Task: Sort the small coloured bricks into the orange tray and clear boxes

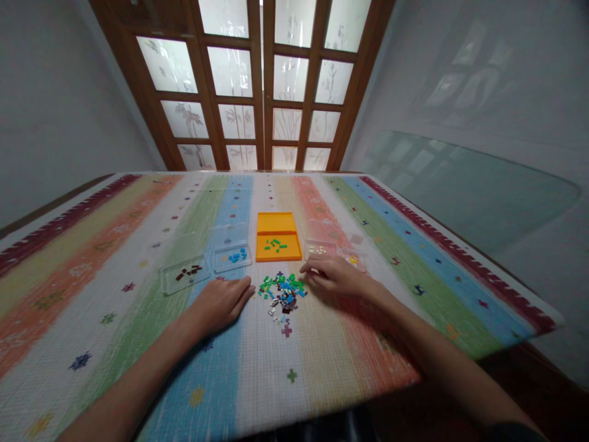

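A small heap of mixed coloured pieces (281, 293), green, blue, dark red and white, lies on the striped tablecloth (138, 344) between my hands. My left hand (224, 301) rests flat on the cloth just left of the heap, fingers stretched out and holding nothing. My right hand (332, 274) lies at the heap's right edge with its fingers curled toward the pieces; what is under the fingertips is hidden. Behind the heap stands an open orange box (278, 237) with several green pieces in it.
Clear lidded trays stand in a row: one with dark red pieces (184, 274), one with blue pieces (232, 256), one with pale pieces (319, 248) and one with a yellow piece (353, 259). The table's right edge (460, 245) drops off near a glass sheet. Wooden glazed doors stand behind.
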Demonstrator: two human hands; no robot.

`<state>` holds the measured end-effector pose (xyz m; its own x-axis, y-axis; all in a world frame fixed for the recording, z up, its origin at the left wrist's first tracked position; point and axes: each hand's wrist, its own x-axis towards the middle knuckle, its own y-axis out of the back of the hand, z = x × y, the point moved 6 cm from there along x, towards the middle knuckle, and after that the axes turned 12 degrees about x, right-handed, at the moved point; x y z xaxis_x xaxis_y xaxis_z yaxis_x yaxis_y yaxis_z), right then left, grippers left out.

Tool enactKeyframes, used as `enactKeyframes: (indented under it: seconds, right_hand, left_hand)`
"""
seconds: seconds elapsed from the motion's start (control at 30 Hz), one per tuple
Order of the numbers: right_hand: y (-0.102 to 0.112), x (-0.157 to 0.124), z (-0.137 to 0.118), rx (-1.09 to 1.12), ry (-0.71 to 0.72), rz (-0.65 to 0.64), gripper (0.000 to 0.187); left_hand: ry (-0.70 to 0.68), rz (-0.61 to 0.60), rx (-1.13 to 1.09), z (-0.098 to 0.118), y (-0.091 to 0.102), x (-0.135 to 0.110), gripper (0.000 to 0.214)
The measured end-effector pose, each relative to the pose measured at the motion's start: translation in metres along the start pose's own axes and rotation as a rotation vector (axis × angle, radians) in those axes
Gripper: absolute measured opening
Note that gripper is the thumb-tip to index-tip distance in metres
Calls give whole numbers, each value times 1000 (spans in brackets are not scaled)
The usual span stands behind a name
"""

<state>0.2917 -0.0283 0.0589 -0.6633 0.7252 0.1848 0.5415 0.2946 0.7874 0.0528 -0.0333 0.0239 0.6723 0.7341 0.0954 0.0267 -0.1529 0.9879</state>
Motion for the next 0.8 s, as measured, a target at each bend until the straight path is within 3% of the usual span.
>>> enactKeyframes:
  seconds: [0.2,0.43,0.8]
  right_hand:
    - [-22,-12,-6,-127,20,73,22]
    - [-10,-18,-6,-157,29,188,24]
    - [-16,-17,-20,-260,26,107,21]
  left_hand:
    - [-23,155,-142,6,13,-2,28]
    - [-33,213,-261,22,19,1,17]
    - [76,243,-309,20,16,4,9]
